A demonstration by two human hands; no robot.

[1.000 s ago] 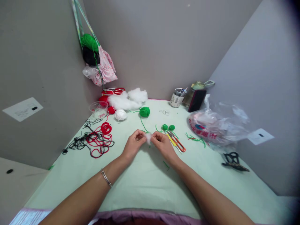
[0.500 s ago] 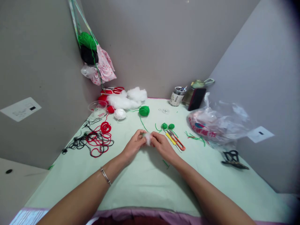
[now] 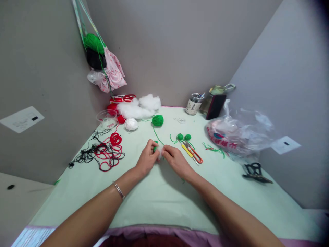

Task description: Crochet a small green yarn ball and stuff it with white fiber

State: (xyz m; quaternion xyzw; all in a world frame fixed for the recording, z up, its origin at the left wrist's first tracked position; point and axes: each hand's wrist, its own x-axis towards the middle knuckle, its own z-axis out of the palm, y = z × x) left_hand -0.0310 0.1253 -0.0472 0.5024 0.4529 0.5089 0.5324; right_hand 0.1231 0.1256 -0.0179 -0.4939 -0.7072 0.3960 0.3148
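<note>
My left hand [image 3: 148, 156] is closed around a small green crocheted piece [image 3: 155, 148], mostly hidden by the fingers. Between both hands sits a tuft of white stuffing [image 3: 160, 151], pressed against that piece. Thumb and forefinger of my right hand [image 3: 175, 158] pinch at the tuft's right side. A strand runs from the green yarn ball [image 3: 157, 120] down to the hands. To the right lie two small green crocheted balls [image 3: 180, 137], a yellow-handled crochet hook [image 3: 187, 150] and orange thread snips [image 3: 195, 156].
White stuffing [image 3: 136, 110], a white yarn ball [image 3: 131, 124] and a clear tub [image 3: 106, 120] stand at back left. Tangled black and red yarn [image 3: 108, 152] spreads at left. On the right are a plastic bag [image 3: 239, 133], a phone [image 3: 216, 107], a can [image 3: 194, 104] and a black clip [image 3: 255, 172].
The white tuft has shrunk from view between the fingers, and more green shows at my left hand. My left hand has turned slightly; the right has shifted a little left.
</note>
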